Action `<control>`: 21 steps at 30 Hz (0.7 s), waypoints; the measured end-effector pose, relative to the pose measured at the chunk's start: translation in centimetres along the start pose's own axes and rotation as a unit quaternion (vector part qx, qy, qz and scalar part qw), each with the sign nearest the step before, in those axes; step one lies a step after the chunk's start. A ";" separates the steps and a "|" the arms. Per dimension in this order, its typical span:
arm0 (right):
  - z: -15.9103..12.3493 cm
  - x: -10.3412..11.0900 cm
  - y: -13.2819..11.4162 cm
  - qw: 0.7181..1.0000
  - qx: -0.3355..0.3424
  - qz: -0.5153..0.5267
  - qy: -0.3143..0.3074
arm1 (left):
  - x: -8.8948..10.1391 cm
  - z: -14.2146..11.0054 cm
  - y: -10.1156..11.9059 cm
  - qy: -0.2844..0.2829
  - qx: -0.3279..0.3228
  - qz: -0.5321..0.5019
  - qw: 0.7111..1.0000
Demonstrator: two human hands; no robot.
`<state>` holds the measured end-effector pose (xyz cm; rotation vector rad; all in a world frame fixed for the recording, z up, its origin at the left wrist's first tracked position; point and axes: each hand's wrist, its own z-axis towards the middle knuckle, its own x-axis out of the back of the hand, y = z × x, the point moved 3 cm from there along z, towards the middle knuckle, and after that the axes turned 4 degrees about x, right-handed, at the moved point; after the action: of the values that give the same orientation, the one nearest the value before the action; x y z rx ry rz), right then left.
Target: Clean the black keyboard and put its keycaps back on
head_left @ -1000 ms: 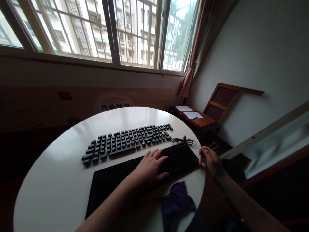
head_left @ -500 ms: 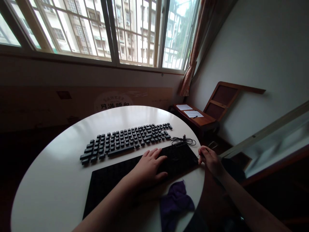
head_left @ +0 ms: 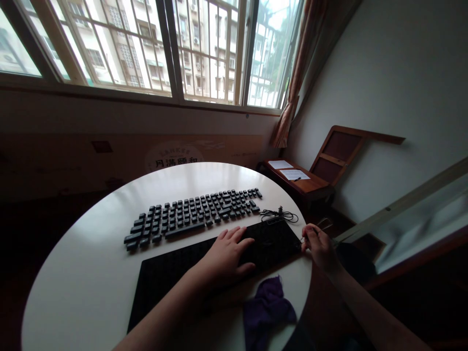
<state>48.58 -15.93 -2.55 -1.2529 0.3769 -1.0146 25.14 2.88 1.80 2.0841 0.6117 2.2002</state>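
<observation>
A black keyboard base (head_left: 164, 270) without its keycaps lies slantwise on the white round table (head_left: 73, 273). My left hand (head_left: 228, 253) rests flat on it, fingers spread. At the base's right end, my right hand (head_left: 317, 243) is closed around a thin wire keycap puller (head_left: 325, 223), whose wire loop sticks out behind the fingers. The puller's other end is near the base's right corner; exactly what it touches is too small to tell. Loose black keycaps (head_left: 193, 207) stand in rows beyond the base. A coiled black cable (head_left: 280, 214) lies at its far right corner.
A crumpled purple cloth (head_left: 268, 309) lies near the table's front right edge. Beyond the table, a wooden chair (head_left: 310, 183) holds papers (head_left: 294, 174) and a pen. A barred window (head_left: 204, 53) and a curtain (head_left: 287, 122) are behind.
The whole view has shifted slightly. My right hand has turned a little at the base's corner with the keycap puller still in it; my left hand stays on the base.
</observation>
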 end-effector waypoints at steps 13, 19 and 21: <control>-1.5 -0.3 0.1 0.997 0.074 -0.038 0.002 | 0.0 -0.1 0.0 0.007 -0.001 -0.001 1.000; -1.5 -0.4 1.4 0.996 0.015 0.055 0.067 | 0.3 -0.1 0.1 -0.001 0.003 0.000 1.000; -1.4 -0.4 1.6 0.995 0.008 0.068 0.070 | 0.3 -0.1 0.1 0.000 0.003 -0.004 1.000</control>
<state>48.02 -16.45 -4.60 -1.1291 0.5546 -0.9883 25.00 2.89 2.14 2.0814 0.6252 2.1963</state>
